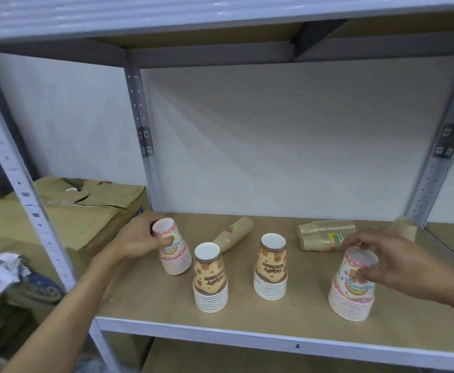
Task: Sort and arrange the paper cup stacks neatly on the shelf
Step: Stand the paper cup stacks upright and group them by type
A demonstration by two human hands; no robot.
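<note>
On the brown shelf board [145, 297] stand several upside-down paper cup stacks. My left hand [137, 238] grips a pink rainbow-print stack [174, 254] at the left, tilted a little. My right hand [387, 257] holds the top of a second pink stack [352, 289] at the right front. Between them stand two orange-print stacks, one on the left [210, 278] and one on the right [271, 267], both upright. Plain brown stacks lie on their sides behind: one [234, 234] in the middle, two wrapped ones [325, 234] at the right.
A small brown cup stack [405, 227] sits by the right rear post [436, 168]. A torn cardboard box [66, 214] fills the bay to the left, beyond the left post [23, 189]. A crumpled white bag [5, 273] lies below it. The upper shelf [220, 17] hangs overhead.
</note>
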